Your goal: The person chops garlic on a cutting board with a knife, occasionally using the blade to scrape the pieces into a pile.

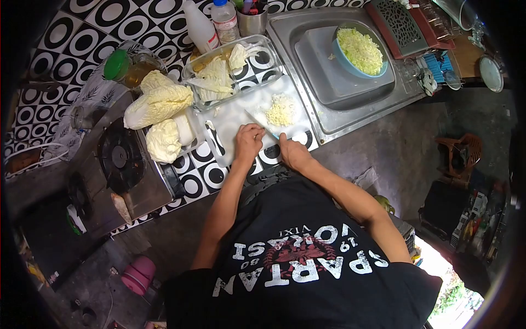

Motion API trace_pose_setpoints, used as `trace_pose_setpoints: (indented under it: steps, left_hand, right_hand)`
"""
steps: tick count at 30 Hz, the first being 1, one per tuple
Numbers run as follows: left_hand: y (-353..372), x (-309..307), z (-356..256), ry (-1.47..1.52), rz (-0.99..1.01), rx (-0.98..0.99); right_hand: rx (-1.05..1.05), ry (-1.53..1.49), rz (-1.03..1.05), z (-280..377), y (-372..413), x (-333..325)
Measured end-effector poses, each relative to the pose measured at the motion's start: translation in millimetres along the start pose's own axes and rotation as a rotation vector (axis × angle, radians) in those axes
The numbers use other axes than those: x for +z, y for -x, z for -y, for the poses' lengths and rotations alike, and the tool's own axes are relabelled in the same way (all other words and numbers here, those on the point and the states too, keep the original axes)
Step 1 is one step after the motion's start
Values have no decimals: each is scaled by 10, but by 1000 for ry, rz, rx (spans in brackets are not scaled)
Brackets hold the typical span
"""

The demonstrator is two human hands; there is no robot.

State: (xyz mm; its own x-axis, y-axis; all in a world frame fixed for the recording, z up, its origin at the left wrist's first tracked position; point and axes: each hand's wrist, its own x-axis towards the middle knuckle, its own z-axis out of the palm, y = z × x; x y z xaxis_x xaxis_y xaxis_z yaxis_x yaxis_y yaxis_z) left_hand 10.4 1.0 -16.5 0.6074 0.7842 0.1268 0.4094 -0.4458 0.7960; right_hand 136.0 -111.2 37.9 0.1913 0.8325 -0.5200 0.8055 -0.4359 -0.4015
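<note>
My right hand [296, 153] is wrapped round the handle of a knife [261, 123], whose blade points away and to the left over a translucent white cutting board [230, 123]. My left hand [249, 143] rests at the board's near side, left of the blade, fingers curled together; whatever they may hold is hidden. A pile of finely chopped pale cabbage [281, 111] lies on the board right of the knife. Behind the board, a clear rectangular container [263, 81] holds cabbage leaves [213, 81].
Whole napa cabbages [159, 107] sit to the left, beside a gas stove [121, 156]. A blue bowl [348, 61] of chopped cabbage stands on an upturned grey tub [323, 82] in the steel sink [329, 127]. Bottles [224, 23] stand at the back.
</note>
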Motion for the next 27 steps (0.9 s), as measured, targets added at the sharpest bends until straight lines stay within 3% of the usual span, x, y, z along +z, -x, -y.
trace_pose_setpoints:
  steps: [13,19,27]
  left_hand:
    - [-9,-16,-18,28,8,-30]
    - [-22,-33,-18,42,27,-1]
    - [-1,-42,-42,45,-22,-61]
  right_hand:
    - [7,34,29,87,-14,-50]
    - [-59,34,-115,93,-229,17]
    - [-60,30,-32,158,-18,-173]
